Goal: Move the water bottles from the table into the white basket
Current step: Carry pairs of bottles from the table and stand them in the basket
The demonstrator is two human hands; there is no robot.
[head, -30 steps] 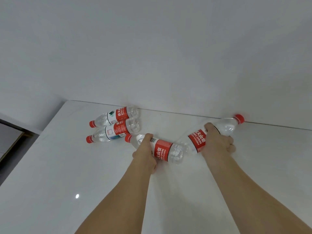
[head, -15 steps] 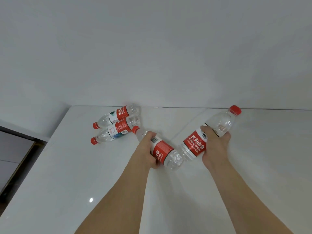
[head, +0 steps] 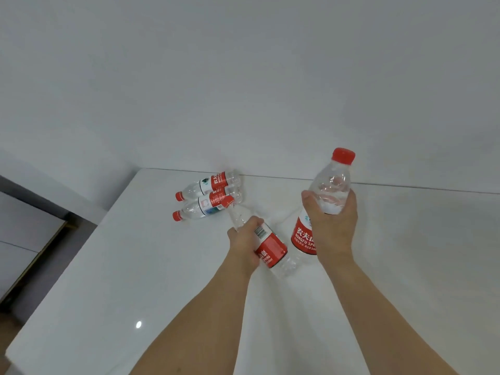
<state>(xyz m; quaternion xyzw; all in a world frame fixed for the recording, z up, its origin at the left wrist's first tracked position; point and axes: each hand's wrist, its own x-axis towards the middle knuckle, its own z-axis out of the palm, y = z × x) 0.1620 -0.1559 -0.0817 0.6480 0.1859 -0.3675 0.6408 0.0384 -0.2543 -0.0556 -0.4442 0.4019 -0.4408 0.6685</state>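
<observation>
My right hand (head: 331, 226) grips a clear water bottle (head: 331, 185) with a red cap and red label, held nearly upright above the white table (head: 108, 280). My left hand (head: 243, 244) grips a second bottle (head: 272, 250) around its upper body, tilted with its cap pointing away to the upper left. Two more bottles lie side by side near the table's back edge: the far one (head: 208, 184) and the near one (head: 205, 207), both with caps pointing left. The white basket is out of view.
A plain white wall (head: 243, 77) runs along the table's back edge. The table's left edge drops to a darker floor area with a wooden-trimmed panel (head: 32, 253).
Both hands have lifted their bottles off the table. The right bottle swung from lying slanted to nearly upright, and the left bottle tilted up and came nearer to me.
</observation>
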